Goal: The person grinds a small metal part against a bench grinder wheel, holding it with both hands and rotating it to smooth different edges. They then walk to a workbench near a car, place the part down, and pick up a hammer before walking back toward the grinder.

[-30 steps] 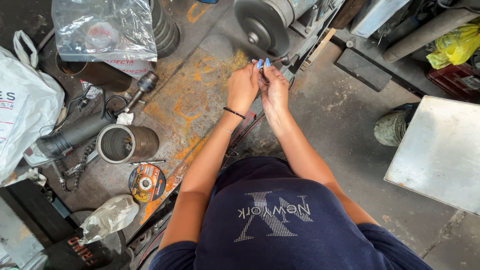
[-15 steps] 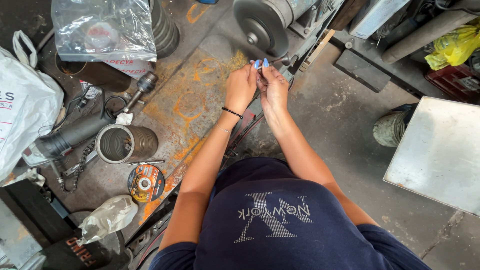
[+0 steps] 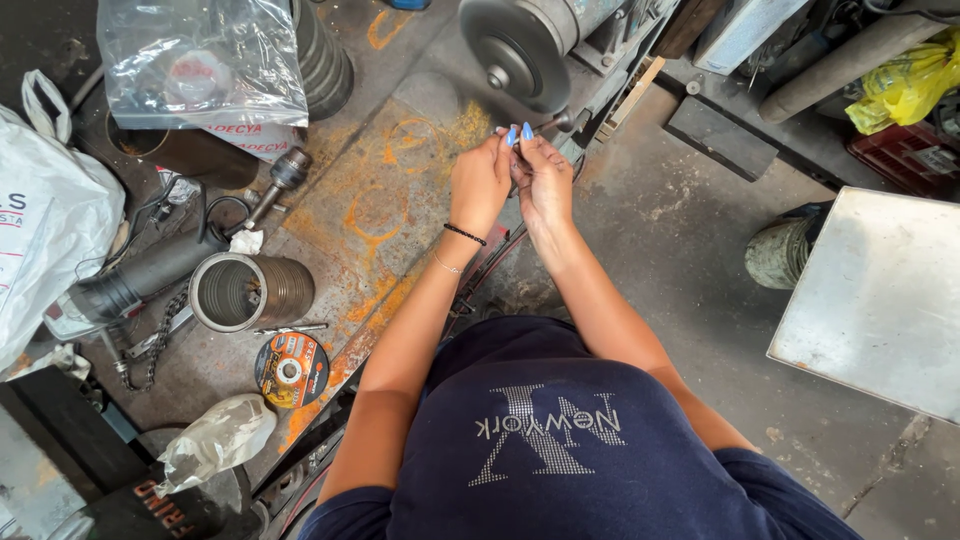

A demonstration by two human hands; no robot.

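Note:
My left hand (image 3: 480,185) and my right hand (image 3: 545,185) are pressed together, fingers pinched, at the base of a grey machine with a round metal disc (image 3: 515,50). Their fingertips close on a small dark metal rod (image 3: 560,122) that sticks out from the machine. Most of what lies between the fingers is hidden. A thin black bracelet is on my left wrist. Below the hands lies a rusty steel plate (image 3: 380,220) with orange chalk circles drawn on it.
A short ribbed metal cylinder (image 3: 250,290) and a cutting disc (image 3: 291,370) lie at the left, beside a black pipe (image 3: 140,280) and a chain. A white bag (image 3: 40,240) and a clear plastic bag (image 3: 200,60) are farther left. A grey metal sheet (image 3: 880,300) stands at the right.
Both hands stay at the same spot by the machine. Only the fingertips have shifted slightly.

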